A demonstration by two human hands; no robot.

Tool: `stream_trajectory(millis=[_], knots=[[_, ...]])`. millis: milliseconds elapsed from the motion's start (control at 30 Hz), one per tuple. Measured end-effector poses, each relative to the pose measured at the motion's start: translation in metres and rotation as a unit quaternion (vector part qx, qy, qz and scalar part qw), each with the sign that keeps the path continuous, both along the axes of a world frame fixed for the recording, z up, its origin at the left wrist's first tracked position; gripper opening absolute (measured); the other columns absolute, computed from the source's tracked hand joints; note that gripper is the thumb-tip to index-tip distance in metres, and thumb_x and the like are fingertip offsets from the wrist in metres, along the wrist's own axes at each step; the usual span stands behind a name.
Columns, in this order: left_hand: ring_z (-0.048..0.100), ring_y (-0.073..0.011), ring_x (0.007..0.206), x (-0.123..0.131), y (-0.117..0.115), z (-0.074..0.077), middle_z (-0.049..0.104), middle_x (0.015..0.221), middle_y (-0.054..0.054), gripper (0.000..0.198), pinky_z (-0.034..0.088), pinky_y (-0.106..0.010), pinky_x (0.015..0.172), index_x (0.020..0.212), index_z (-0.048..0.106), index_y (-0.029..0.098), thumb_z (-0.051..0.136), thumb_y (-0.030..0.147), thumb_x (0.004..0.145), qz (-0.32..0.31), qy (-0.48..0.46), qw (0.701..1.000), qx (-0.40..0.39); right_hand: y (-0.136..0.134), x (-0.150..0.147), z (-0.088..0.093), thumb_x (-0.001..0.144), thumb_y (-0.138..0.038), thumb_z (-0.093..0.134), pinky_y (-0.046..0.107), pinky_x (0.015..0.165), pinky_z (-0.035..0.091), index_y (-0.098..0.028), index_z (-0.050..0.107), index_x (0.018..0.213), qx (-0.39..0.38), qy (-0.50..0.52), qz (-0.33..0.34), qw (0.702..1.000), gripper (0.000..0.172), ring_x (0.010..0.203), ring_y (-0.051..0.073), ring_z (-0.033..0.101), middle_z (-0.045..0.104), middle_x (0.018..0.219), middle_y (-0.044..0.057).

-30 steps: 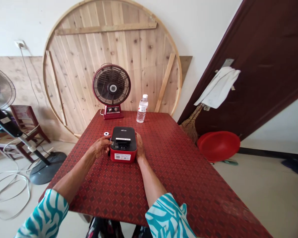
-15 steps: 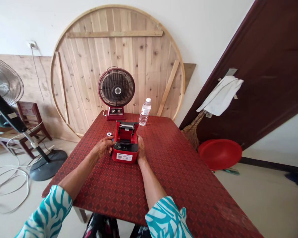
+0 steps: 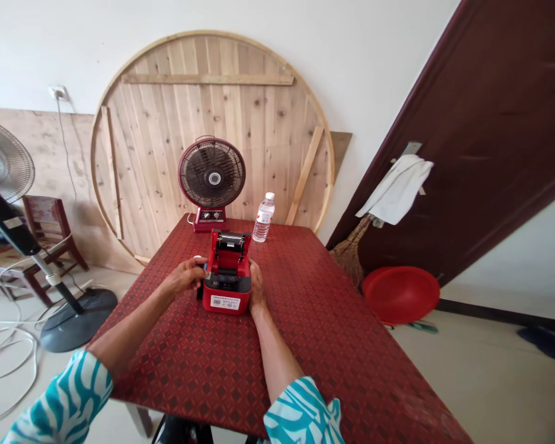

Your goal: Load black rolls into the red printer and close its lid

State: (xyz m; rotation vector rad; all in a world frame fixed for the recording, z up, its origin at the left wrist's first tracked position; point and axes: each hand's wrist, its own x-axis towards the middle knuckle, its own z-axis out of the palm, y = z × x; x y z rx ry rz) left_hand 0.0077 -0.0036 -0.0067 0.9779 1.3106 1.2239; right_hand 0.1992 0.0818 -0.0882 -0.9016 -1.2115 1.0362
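Around the thermal label printer (image 3: 226,301) on the red patterned table (image 3: 305,327), the person's two hands are working close in. The printer is sitting upright with its red lid (image 3: 229,250) standing open. The left hand (image 3: 182,276) is resting at the printer's left side, its grip narrow, the fingers drawn together near a small blue piece (image 3: 205,266); whether they are holding it, I cannot tell. A small white spool (image 3: 197,257) is sitting just beyond those fingers, partly hidden. The right hand (image 3: 258,285) is gripping the printer's right side. Behind the printer, a red desk fan (image 3: 211,176) and a water bottle (image 3: 263,219) are standing on the table, and a round wooden board (image 3: 268,123) is leaning against the wall (image 3: 374,61). To the printer's right, a red basin (image 3: 400,296) is lying on the floor.
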Motion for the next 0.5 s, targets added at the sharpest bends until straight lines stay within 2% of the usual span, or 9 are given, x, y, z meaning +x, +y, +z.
stream_trajectory(millis=[100, 167, 233, 300, 400, 500], knots=[[0.049, -0.0081, 0.043, 0.0, 0.008, 0.014, 0.057, 0.052, 0.006, 0.037, 0.036, -0.018, 0.044, 0.103, 0.064, 0.013, 0.067, 0.029, 0.07, 0.007, 0.123, 0.988, 0.098, 0.001, -0.001, 0.0, 0.085, -0.058, 0.043, 0.038, 0.106, 0.037, -0.022, 0.064, 0.114, -0.001, 0.005, -0.003, 1.0, 0.051, 0.119, 0.022, 0.054, 0.064, 0.127, 0.008], [0.056, -0.0108, 0.054, 0.004, 0.018, 0.023, 0.064, 0.061, 0.002, 0.029, 0.043, -0.021, 0.053, 0.097, 0.069, 0.015, 0.064, 0.033, 0.075, -0.008, 0.222, 0.961, 0.164, 0.002, -0.002, 0.0, 0.085, -0.058, 0.043, 0.037, 0.105, 0.037, -0.021, 0.063, 0.115, -0.004, 0.012, -0.002, 1.0, 0.052, 0.119, 0.022, 0.055, 0.064, 0.126, 0.008], [0.064, -0.0145, 0.071, 0.01, 0.03, 0.029, 0.072, 0.08, -0.002, 0.025, 0.048, -0.023, 0.066, 0.093, 0.073, 0.017, 0.062, 0.033, 0.077, -0.057, 0.321, 0.923, 0.205, 0.002, -0.003, 0.0, 0.085, -0.057, 0.043, 0.037, 0.105, 0.038, -0.021, 0.063, 0.115, -0.011, 0.016, -0.004, 1.0, 0.052, 0.118, 0.022, 0.055, 0.065, 0.124, 0.008], [0.067, -0.0173, 0.084, 0.017, 0.043, 0.033, 0.074, 0.094, -0.004, 0.023, 0.049, -0.025, 0.077, 0.093, 0.075, 0.019, 0.06, 0.028, 0.078, -0.122, 0.404, 0.883, 0.205, 0.002, -0.003, 0.0, 0.084, -0.057, 0.043, 0.037, 0.104, 0.039, -0.021, 0.063, 0.115, -0.021, 0.02, -0.01, 1.0, 0.051, 0.117, 0.022, 0.056, 0.066, 0.123, 0.007], [0.068, -0.0191, 0.095, 0.027, 0.063, 0.036, 0.075, 0.102, -0.003, 0.024, 0.048, -0.025, 0.084, 0.097, 0.075, 0.021, 0.06, 0.022, 0.078, -0.207, 0.515, 0.818, 0.151, 0.0, -0.003, 0.003, 0.084, -0.056, 0.043, 0.037, 0.104, 0.039, -0.021, 0.063, 0.115, -0.028, 0.022, -0.011, 0.999, 0.051, 0.117, 0.021, 0.056, 0.066, 0.123, 0.007], [0.065, -0.0219, 0.105, 0.036, 0.077, 0.039, 0.074, 0.108, -0.002, 0.026, 0.045, -0.027, 0.088, 0.1, 0.075, 0.025, 0.064, 0.021, 0.077, -0.259, 0.642, 0.717, 0.089, -0.002, -0.002, 0.006, 0.085, -0.055, 0.042, 0.037, 0.104, 0.039, -0.021, 0.063, 0.115, -0.028, 0.016, 0.003, 0.999, 0.05, 0.119, 0.021, 0.055, 0.065, 0.125, 0.007]])
